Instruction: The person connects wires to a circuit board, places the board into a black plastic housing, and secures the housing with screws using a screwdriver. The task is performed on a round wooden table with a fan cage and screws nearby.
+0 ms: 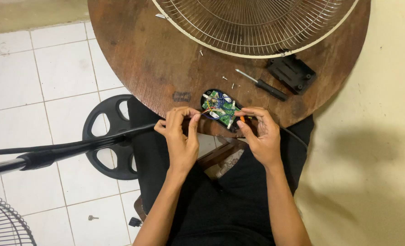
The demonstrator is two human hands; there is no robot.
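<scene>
The open housing [220, 109] with its green board lies at the near edge of the round wooden table [157, 59]. It looks light and rigid, the thin wires fragile; best held by the plastic rim. The left hand [180, 132] pinches wires, fingers closed; the right hand [259, 132] pinches a small orange piece beside the housing.

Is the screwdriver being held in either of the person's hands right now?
No, the screwdriver lies on the table, apart from both hands.
</scene>
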